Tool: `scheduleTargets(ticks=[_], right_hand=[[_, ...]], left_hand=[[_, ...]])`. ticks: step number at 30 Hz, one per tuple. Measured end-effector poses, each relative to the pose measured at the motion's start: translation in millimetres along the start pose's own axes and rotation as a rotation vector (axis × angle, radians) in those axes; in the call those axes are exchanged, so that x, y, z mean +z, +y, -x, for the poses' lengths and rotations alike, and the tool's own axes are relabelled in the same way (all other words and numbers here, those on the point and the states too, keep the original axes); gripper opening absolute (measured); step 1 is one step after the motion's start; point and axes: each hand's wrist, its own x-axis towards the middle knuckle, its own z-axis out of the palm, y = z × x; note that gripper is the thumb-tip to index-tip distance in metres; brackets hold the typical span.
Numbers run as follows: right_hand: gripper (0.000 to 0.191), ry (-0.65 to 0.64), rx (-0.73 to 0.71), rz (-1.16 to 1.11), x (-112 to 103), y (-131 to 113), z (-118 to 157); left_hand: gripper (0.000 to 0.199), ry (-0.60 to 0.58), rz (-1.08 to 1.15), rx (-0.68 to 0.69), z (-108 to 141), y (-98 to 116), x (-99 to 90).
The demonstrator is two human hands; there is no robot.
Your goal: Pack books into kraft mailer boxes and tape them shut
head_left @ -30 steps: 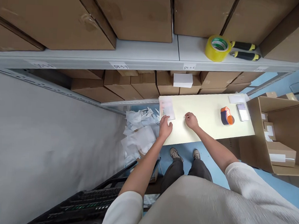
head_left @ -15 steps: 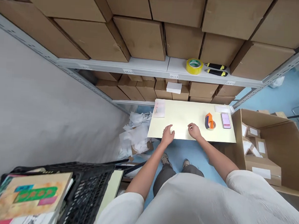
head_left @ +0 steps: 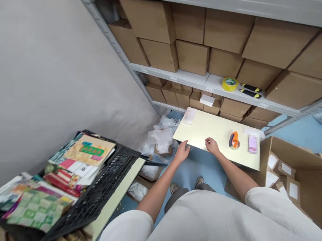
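My left hand (head_left: 182, 152) rests at the near edge of a cream-coloured board table (head_left: 209, 132), holding nothing. My right hand (head_left: 211, 145) lies on the board close to that edge, its fingers loosely curled around nothing. A clear plastic bag (head_left: 190, 116) lies at the far left corner of the board. To the right of my right hand stands an orange tape dispenser (head_left: 234, 140). Beyond it lie a blurred pink packet (head_left: 252, 144) and a white paper sheet (head_left: 251, 131).
Metal shelves of cardboard boxes (head_left: 192, 57) rise ahead, holding a yellow tape roll (head_left: 230, 84) and two utility knives (head_left: 250, 91). An open carton (head_left: 291, 175) stands right, crumpled plastic (head_left: 162, 137) lies left, and a black crate of books (head_left: 92, 178) sits lower left.
My view has swung, bringing the black crate of books fully into sight. My left hand has moved from beside the plastic bag to the board's near edge. Neither hand has taken hold of anything.
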Motion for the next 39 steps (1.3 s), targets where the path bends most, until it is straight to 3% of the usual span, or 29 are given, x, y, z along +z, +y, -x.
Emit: scheduleTargets(ticks=[8, 15, 22, 31, 35, 39], right_hand=[[0.021, -0.190, -0.245, 0.013, 67.8, -87.0, 0.8], [0.022, -0.341, -0.501, 0.009, 135.6, -182.4, 37.8], [0.023, -0.481, -0.678, -0.026, 213.3, -263.0, 112.0], [0.020, -0.627, -0.868, -0.078, 321.1, -347.7, 236.7], [0.021, -0.709, -0.920, -0.052, 353.1, -376.4, 286.3], [0.023, -0.787, -0.973, -0.024, 374.8, -398.7, 316.8]], left_hand=[[0.046, 0.237, 0.021, -0.082, 66.3, -32.7, -68.4], [0.045, 0.435, 0.015, -0.155, 149.7, -61.1, -134.9], [0.046, 0.633, -0.001, -0.216, 249.8, -94.7, -193.8], [0.044, 0.784, -0.001, -0.332, 402.4, -148.5, -262.0], [0.043, 0.842, 0.025, -0.410, 455.8, -161.6, -286.2], [0.042, 0.904, 0.022, -0.452, 489.7, -168.6, -299.6]])
